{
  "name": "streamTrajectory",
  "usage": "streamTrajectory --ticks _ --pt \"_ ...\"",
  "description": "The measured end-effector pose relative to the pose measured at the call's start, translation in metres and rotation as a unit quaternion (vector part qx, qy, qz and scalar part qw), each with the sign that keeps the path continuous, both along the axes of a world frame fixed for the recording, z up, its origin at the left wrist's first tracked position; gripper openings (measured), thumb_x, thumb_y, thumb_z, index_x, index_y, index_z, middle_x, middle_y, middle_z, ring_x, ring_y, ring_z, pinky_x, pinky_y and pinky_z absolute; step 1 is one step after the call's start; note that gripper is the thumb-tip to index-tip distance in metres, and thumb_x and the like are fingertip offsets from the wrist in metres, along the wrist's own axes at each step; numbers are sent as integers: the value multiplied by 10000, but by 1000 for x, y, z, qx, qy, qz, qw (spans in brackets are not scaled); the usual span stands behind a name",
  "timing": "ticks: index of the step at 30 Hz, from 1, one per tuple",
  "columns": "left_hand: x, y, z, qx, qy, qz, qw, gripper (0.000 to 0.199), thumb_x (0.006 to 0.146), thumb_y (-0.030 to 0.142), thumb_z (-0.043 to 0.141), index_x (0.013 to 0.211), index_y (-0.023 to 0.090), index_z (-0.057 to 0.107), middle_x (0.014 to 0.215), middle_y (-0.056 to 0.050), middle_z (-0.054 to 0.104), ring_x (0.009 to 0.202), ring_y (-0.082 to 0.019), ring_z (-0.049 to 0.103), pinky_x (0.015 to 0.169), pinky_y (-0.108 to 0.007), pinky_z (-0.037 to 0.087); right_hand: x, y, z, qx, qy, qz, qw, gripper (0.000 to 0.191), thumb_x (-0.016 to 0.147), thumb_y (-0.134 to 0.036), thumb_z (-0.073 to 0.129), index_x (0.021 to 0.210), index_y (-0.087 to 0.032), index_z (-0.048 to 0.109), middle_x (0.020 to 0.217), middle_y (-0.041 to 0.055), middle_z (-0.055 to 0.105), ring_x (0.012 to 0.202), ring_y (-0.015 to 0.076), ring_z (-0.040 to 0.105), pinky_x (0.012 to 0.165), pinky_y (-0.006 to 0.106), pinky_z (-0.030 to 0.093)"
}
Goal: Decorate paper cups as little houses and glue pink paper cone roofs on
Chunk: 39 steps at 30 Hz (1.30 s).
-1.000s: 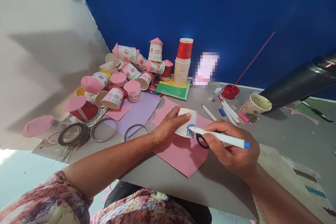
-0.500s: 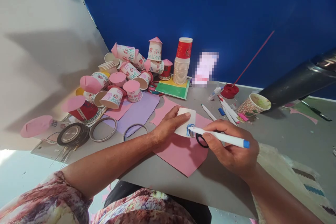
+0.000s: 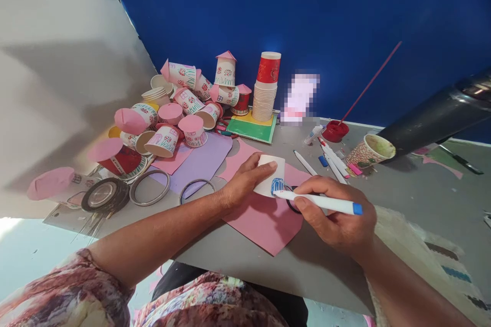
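My left hand [image 3: 245, 180] grips a white paper cup [image 3: 267, 184], thumb on its near side. Blue lines in an arched shape are drawn near the cup's lower end. A white marker with a blue end [image 3: 326, 203] is pinched in my right hand [image 3: 339, 214]; its tip meets the cup at the lower left of the blue drawing. Pink paper [image 3: 268, 227] lies on the table under the cup, and the black ring of a handle shows just behind the marker.
Decorated cups with pink paper tops [image 3: 163, 140] are heaped at the left, beside tape rolls [image 3: 105, 194]. A cup stack [image 3: 264, 97] stands on a green and yellow sheet [image 3: 251, 130]. Markers [image 3: 333, 161], a patterned cup [image 3: 366, 153] and a dark cylinder [image 3: 433, 117] are at the right.
The marker tip has moved down and slightly left on the cup, together with my right hand. More of the blue drawing is visible. My left hand keeps its hold.
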<state>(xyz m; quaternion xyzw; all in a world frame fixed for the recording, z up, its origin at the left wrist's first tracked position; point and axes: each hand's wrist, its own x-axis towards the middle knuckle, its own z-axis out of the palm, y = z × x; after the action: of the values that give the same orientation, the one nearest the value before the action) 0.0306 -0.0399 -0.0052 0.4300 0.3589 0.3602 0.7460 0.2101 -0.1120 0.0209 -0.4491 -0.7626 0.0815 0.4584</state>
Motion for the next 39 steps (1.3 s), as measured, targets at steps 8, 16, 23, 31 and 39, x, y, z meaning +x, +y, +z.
streamTrajectory --ticks 8,16,23,31,39 --pt "0 0 -1 3 4 4 1000 377 820 471 739 1012 190 579 798 17 610 670 -127 553 645 -262 399 -1 1 0 -4 19 -4 1000 43 904 -200 650 875 -228 667 719 -27 735 568 111 653 553 226 481" --pt "0 1 -2 -1 -8 9 1000 361 818 453 751 1001 193 579 788 21 614 653 -124 556 636 -262 409 -1 1 1 -15 14 14 1000 46 903 -216 645 863 -225 666 718 -20 747 570 120 654 559 234 487" --pt "1 4 -6 -25 -34 22 999 319 816 427 766 959 183 618 771 9 624 652 -132 573 608 -243 430 0 0 -2 -41 59 3 997 44 904 -225 670 863 -222 685 698 -25 729 521 107 614 520 232 478" --pt "1 12 -6 -167 -119 43 978 228 905 330 657 1056 159 657 870 -72 704 747 -218 693 732 -376 594 11 14 -10 -101 317 -21 943 113 945 -313 691 880 -226 721 600 -33 680 444 85 577 439 187 474" --pt "0 17 -7 -179 -118 54 975 242 954 355 602 1044 140 667 809 -68 702 696 -225 696 657 -376 606 9 17 -15 -172 366 13 914 163 921 -356 726 870 -201 729 627 -9 673 472 92 573 445 198 499"
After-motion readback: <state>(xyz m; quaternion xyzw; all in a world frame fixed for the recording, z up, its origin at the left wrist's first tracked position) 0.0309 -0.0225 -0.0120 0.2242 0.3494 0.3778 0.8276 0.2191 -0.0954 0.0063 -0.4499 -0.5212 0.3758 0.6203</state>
